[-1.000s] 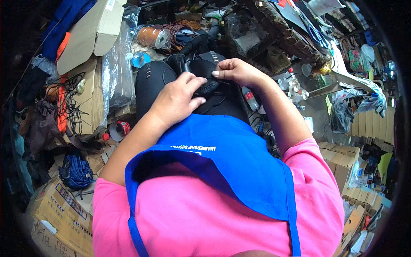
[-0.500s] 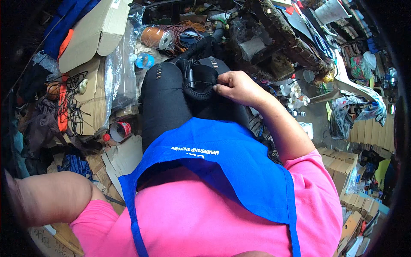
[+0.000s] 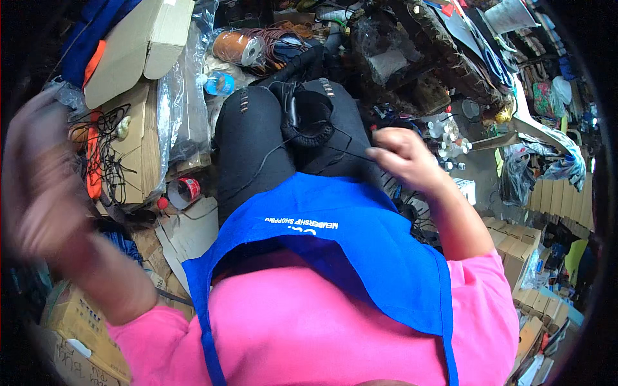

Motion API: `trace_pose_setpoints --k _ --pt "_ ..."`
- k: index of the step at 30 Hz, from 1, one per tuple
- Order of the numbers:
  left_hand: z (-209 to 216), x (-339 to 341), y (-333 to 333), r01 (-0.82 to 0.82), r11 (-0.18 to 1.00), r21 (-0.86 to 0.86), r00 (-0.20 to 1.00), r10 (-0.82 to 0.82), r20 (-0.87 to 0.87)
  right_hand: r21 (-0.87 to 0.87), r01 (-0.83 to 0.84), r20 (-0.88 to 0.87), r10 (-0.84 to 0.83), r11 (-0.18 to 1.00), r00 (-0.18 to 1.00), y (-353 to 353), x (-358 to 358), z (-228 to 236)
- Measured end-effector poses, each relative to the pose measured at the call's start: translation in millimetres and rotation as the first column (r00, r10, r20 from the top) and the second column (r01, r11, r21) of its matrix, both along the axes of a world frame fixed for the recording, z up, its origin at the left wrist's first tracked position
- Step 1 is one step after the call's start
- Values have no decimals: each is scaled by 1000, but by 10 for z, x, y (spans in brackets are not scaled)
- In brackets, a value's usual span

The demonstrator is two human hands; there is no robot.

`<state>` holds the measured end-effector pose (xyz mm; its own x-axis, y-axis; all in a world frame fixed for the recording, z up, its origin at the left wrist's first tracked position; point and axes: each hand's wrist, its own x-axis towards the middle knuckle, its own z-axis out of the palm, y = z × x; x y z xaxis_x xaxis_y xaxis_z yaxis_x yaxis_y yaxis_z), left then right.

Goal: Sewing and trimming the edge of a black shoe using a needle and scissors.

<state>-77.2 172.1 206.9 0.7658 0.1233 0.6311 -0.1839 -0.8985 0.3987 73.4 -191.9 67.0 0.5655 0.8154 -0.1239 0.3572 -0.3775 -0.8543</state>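
A black shoe (image 3: 317,133), or a shoe-like piece with a ribbed, stitched rim, sits between my knees on black trousers. Dark thread (image 3: 351,152) runs from it toward my right hand (image 3: 404,157), which is closed with its fingertips pinched at the thread's end, right of the shoe and apart from it. Another length of the thread lies loose over my left thigh. Far out to the left, my left hand (image 3: 48,174) is raised and smeared by motion; its fingers and anything in them cannot be made out.
On the left lie cardboard (image 3: 132,55), clear plastic sheeting, tangled black cord (image 3: 116,151) and a bottle with a red label (image 3: 185,192). An orange thread spool (image 3: 237,48) and a blue-labelled bottle (image 3: 219,83) lie ahead. Several small bottles (image 3: 445,132) stand at right.
My right hand has left the shoe and moved right, drawing thread out. My left hand has swung up and forward into view at the left. The shoe stays between my knees.
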Motion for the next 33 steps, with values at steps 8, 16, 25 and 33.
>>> trace_pose_setpoints --k 8,16,25,33 --pt "-1760 937 -847 385 870 -308 795 -482 -369 529 703 -668 -277 476 691 -16 52 80" --pt "-1878 1436 -1128 359 660 -659 554 -719 -419 535 789 -332 -784 301 524 -1680 539 953" --pt "-1932 1519 -1052 245 540 -805 385 -816 -431 311 814 344 -856 491 386 -1387 340 690" --pt "-1866 1573 -993 230 517 -824 277 -847 -454 57 151 529 -158 987 834 146 97 -170"
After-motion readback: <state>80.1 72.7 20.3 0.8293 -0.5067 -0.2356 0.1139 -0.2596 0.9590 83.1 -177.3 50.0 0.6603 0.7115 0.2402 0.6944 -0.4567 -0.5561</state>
